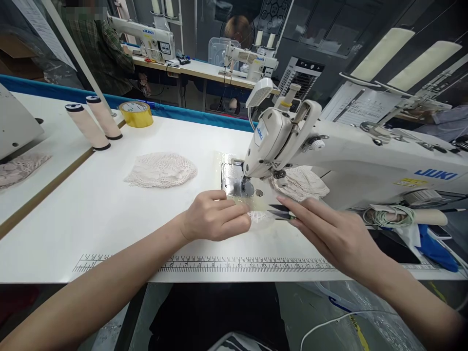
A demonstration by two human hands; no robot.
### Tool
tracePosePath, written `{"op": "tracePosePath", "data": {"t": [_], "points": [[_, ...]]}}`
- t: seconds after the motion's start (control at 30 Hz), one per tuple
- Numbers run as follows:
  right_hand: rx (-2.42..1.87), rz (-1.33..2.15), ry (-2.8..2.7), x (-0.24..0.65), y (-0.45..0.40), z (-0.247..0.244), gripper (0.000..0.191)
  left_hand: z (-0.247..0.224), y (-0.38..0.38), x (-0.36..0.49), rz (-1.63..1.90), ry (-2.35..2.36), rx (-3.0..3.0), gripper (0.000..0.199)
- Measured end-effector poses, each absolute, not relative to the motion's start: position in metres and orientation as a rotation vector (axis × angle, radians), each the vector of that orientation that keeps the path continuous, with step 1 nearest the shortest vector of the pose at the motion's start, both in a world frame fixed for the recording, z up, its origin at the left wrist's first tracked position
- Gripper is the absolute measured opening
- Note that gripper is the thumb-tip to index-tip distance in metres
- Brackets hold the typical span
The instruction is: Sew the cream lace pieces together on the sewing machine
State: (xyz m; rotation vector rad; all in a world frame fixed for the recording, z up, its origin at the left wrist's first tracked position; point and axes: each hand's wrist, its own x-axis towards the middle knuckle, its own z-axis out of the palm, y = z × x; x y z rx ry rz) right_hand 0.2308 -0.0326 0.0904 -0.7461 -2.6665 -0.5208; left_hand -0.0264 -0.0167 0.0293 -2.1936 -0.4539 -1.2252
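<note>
Head view: the left hand (219, 216) pinches a small lace piece (261, 219) on the tabletop (109, 214), just on the near side of the sewing machine (268, 139). The right hand (332, 226) grips black snips (281, 213), tips right by it. If the lace slips, the snips might nick it or the left hand. The machine hides part of the right lace pile (302, 184). Another lace pile (161, 170) sits left.

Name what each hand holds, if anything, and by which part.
Right hand: snips, behind the blades. Left hand: apparently lace, by its left edge; the exact grip is hidden.
</note>
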Motion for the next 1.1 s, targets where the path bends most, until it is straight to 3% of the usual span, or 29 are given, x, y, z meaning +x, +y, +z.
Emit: {"op": "tracePosePath", "data": {"t": [0.33, 1.1], "points": [[-0.522, -0.359, -2.817, 0.224, -0.019, 0.094, 0.034, 0.031, -0.018, -0.027, -1.23, -0.441, -2.177, 0.024], [-0.535, -0.225, -2.886, 0.212, -0.02, 0.103, 0.03, 0.033, -0.018, -0.027, -1.271, -0.407, -2.142, 0.023]]}}
